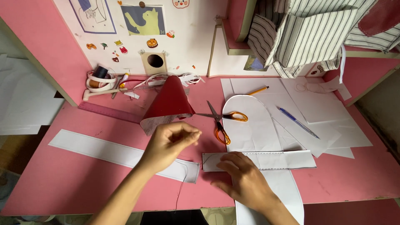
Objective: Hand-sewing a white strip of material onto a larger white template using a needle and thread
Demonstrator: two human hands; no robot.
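Right hand lies flat, fingers spread, on the near paper strip, pinning it in place; left hand, just beside, pinches thumb to fingertips, apparently gripping a thread; scissors lie beyond both.

Two bare, sleeveless forearms

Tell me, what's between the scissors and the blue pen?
In the head view, a rounded white paper piece lies between the scissors and the blue pen; the scissors' orange handles rest on its edge.
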